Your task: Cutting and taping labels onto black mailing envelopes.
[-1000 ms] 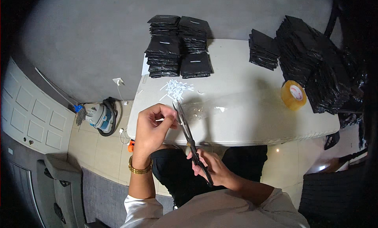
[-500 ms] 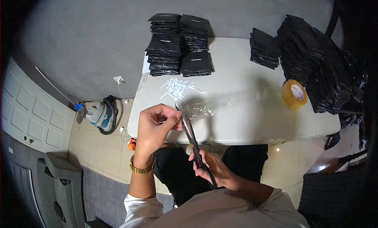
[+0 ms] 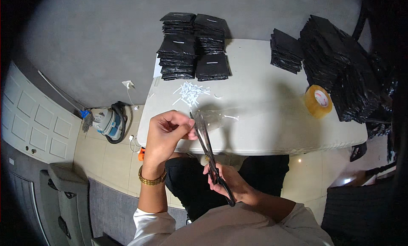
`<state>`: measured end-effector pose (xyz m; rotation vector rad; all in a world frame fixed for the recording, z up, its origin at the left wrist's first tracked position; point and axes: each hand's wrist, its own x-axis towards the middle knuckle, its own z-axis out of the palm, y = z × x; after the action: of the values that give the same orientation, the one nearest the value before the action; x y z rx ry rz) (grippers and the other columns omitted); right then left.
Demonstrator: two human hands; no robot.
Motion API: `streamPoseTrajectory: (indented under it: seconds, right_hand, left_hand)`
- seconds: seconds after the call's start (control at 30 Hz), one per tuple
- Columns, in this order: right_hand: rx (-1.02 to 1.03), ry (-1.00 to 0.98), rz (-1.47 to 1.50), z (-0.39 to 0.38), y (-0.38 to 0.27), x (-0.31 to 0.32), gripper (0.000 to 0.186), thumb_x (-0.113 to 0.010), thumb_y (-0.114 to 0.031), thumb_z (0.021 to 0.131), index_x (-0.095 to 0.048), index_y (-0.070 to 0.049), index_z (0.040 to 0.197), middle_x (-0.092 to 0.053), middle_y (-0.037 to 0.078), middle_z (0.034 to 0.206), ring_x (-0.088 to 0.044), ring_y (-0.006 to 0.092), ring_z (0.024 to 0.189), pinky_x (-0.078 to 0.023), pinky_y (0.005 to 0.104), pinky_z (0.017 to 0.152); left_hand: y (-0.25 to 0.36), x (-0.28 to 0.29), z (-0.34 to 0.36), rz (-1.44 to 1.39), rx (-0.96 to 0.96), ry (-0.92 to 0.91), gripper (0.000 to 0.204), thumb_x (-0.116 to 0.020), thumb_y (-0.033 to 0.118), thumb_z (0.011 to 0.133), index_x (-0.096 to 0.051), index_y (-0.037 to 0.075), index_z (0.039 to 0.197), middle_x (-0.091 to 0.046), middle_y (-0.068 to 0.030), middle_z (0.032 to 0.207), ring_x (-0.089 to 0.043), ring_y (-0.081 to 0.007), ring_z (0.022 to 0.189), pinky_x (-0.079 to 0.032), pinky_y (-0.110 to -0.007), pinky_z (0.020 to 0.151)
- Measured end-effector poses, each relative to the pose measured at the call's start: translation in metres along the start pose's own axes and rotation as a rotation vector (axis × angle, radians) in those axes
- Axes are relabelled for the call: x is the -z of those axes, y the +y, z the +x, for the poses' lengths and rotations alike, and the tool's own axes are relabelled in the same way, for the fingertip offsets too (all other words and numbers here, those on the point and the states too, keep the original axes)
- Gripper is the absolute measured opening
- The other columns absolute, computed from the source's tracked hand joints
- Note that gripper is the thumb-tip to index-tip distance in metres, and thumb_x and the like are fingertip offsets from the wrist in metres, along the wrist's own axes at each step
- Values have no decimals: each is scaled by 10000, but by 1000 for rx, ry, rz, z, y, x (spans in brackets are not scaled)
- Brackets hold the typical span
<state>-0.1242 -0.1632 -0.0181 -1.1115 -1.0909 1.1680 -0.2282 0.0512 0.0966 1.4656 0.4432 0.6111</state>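
My left hand (image 3: 173, 133) is closed in a pinch on a clear plastic strip (image 3: 216, 118), which stretches rightward above the table. My right hand (image 3: 225, 182) grips long black-handled scissors (image 3: 216, 173), their slightly parted blades pointing away from me beside my left fingertips, across the strip. A loose pile of small white paper slips (image 3: 191, 93) lies just beyond the blade tips on the white table (image 3: 263, 135). A roll of yellowish tape (image 3: 314, 93) lies to the right.
Stacked flat black packages (image 3: 176, 46) stand at the table's back left, some with white slips on top. More black packages (image 3: 327, 54) are piled at right. A vacuum cleaner (image 3: 106, 125), mop head (image 3: 87, 120), door (image 3: 38, 114) and grey seat (image 3: 61, 195) are at left.
The scissor blades have parted slightly and shifted a little to the right. My left fingers have moved slightly right with them, still pinched.
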Motion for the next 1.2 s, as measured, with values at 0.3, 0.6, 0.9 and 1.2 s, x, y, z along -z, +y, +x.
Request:
streamPoseTrajectory:
  seconds: [0.3, 0.6, 0.9, 1.2]
  right_hand:
    - [135, 29, -129, 5, -6, 3, 427, -761, -276, 979, -526, -34, 1240, -517, 43, 829, -581, 167, 756, -477, 366, 689]
    - [110, 35, -147, 7, -7, 3, 386, -758, -211, 977, -521, -52, 1236, -518, 40, 831, -609, 164, 765, -498, 364, 710]
    - [96, 62, -99, 9, -3, 1, 349, -778, -155, 968, -530, -62, 1197, -512, 39, 833, -546, 163, 715, -457, 353, 662]
    - [77, 97, -120, 9, 0, 0, 276, -758, -165, 995, -577, -44, 1164, -546, 2, 795, -576, 100, 679, -480, 298, 623]
  left_hand:
    - [-1, -4, -3, -30, 6, -20, 36, -690, -41, 1005, -698, -73, 989, -744, -96, 832, -715, -121, 743, -638, -283, 715]
    - [-3, -5, -4, -39, 18, -37, 27, -682, -55, 1001, -698, -74, 990, -744, -90, 854, -714, -119, 768, -635, -285, 749]
    - [-2, -4, -5, -22, 20, -17, 27, -694, -43, 999, -704, -67, 995, -749, -85, 866, -717, -117, 776, -642, -288, 750]
    - [-2, -3, -5, -19, 10, -7, 40, -703, -29, 1001, -721, -63, 989, -755, -81, 867, -717, -105, 775, -648, -282, 751]
